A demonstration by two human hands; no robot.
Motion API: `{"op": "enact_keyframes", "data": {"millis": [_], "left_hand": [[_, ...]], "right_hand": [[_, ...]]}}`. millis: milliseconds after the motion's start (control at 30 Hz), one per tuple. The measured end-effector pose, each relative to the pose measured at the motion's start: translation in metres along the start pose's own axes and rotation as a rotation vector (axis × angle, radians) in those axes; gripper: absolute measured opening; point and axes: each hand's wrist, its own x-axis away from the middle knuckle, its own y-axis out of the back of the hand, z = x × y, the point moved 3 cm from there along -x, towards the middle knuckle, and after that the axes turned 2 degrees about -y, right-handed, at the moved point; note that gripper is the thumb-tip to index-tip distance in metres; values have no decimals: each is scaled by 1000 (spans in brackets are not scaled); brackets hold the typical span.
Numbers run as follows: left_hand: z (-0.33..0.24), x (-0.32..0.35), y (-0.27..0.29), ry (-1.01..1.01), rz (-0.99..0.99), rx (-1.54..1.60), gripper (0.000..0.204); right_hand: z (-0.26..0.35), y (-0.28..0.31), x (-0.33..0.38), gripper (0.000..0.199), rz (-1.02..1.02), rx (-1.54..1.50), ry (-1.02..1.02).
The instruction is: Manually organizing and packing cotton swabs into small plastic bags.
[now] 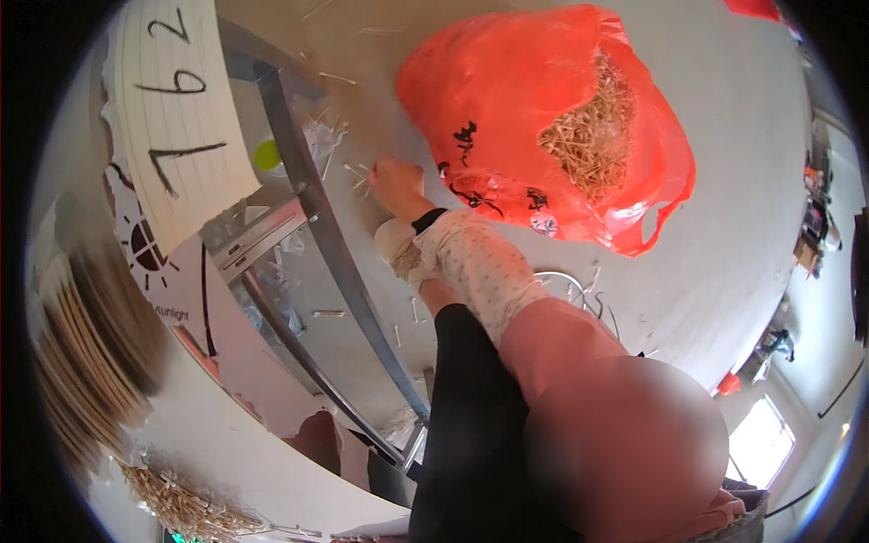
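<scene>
My right hand [396,185] reaches down to the grey floor, its fingers closed on a few thin cotton swabs [358,172] that stick out past the fingertips. A black band circles the wrist, and a white dotted sleeve cover [480,267] runs up to my pink sleeve. Just below the hand is my light-coloured shoe [396,244]. To the right stands a large red plastic bag [507,90], torn or open on one side, with a heap of thin tan sticks [597,131] showing inside. My left hand is out of sight.
A metal table frame [339,281] stands left of the hand. Beyond it are a lined paper sheet [186,118] with handwriting, a stack of brown sheets [86,353] and a pile of tan sticks [181,502]. Loose swabs [337,79] and a green round thing [267,155] lie about.
</scene>
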Motion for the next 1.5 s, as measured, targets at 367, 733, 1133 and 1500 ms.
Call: {"op": "enact_keyframes", "data": {"millis": [367,733,1133,1500], "left_hand": [[3,-2,6,25,-16,-17,88],[7,7,9,60,-8,-11,88],[8,12,9,84,8,-2,89],[10,14,11,105,17,11,90]], "right_hand": [[30,9,-8,27,168,270,566],[26,8,-6,20,217,367,500],[29,12,-7,13,96,299,587],[25,-2,3,10,180,471,719]]}}
